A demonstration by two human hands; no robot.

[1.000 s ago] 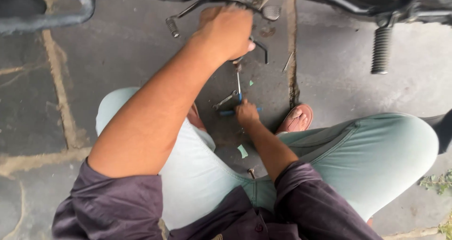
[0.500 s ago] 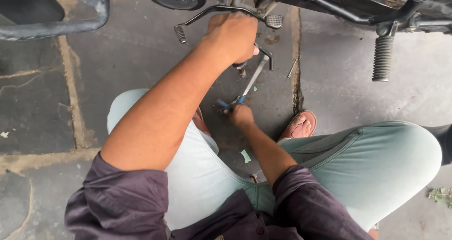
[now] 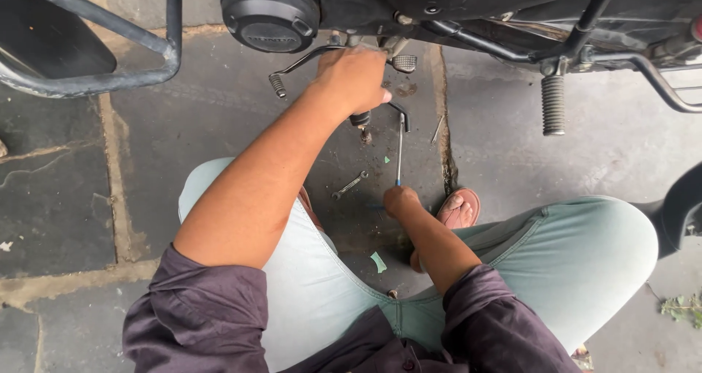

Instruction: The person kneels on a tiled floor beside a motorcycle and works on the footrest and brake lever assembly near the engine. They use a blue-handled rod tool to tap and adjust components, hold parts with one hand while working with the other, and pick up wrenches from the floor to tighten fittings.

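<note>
I squat beside a motorcycle (image 3: 453,7) on stone paving. My left hand (image 3: 356,77) reaches up under its engine and is closed around a black part near the bent metal lever (image 3: 303,62). My right hand (image 3: 401,199) sits low between my knees, gripping the blue handle of a screwdriver (image 3: 399,150) whose long shaft points up toward a small bracket (image 3: 400,113) below the engine. A small spanner (image 3: 349,185) lies on the ground just left of my right hand.
A ribbed footpeg (image 3: 553,104) hangs at the right. A tubular guard frame (image 3: 110,73) crosses the upper left. My sandalled foot (image 3: 459,208) rests next to the right hand. A green scrap (image 3: 378,262) lies on the paving between my legs.
My right hand has swung the screwdriver from a slant to upright beneath the bracket. The view has shifted, showing more of the motorcycle above. My left hand stays at the same spot.
</note>
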